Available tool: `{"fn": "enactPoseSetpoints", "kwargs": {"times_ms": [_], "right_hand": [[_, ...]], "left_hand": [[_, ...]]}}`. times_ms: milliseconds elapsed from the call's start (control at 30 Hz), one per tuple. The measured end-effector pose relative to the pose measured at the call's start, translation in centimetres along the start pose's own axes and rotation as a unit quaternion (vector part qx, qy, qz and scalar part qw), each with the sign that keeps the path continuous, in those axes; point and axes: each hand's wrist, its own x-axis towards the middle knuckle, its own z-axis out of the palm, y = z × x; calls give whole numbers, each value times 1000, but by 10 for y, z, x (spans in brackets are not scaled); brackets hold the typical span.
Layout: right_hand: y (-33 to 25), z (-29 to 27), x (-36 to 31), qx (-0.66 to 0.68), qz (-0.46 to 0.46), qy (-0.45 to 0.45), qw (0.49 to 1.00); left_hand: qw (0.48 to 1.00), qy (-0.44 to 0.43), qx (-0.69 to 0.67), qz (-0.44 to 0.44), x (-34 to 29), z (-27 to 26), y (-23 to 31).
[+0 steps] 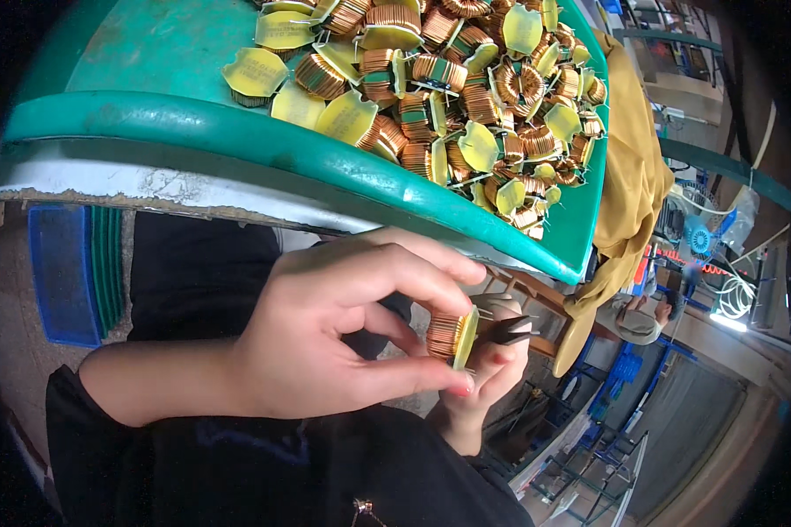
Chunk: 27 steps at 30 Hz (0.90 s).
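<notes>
My left hand (pixel 351 325) pinches a copper-wound toroidal coil (pixel 446 337) between thumb and fingers. A yellow base plate (pixel 471 337) is on the coil's right side, with thin metal pins sticking out of it. Close beside the plate, my right hand (pixel 492 373) is closed around a small dark tool with pointed tips (pixel 511 330). Most of that tool is hidden by the fingers, so its kind is not clear. Whether its tips touch the pins I cannot tell.
Beyond my hands, a green tray (pixel 264 132) holds a heap of similar coils (pixel 431 88) with yellow plates. Mustard cloth (pixel 628 167) hangs at its right. A blue crate (pixel 61 272) stands lower left, a wooden stool (pixel 576 338) right. Farther off, another person (pixel 637 321) sits.
</notes>
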Motion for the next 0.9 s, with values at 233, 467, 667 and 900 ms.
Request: {"fn": "enactPoseSetpoints", "kwargs": {"times_ms": [233, 467, 667, 900], "right_hand": [[-2, -5, 8, -91, -49, -51, 993], [-1, -4, 9, -160, -120, -53, 978], [-4, -7, 5, -200, -99, -59, 973], [10, -3, 2, -129, -82, -38, 987]], "left_hand": [[998, -13, -20, 54, -1, -2, -7], [998, 3, 12, 59, -3, -2, -7], [999, 21, 28, 38, -2, -2, -4], [996, 13, 57, 60, -2, -3, -5]]}}
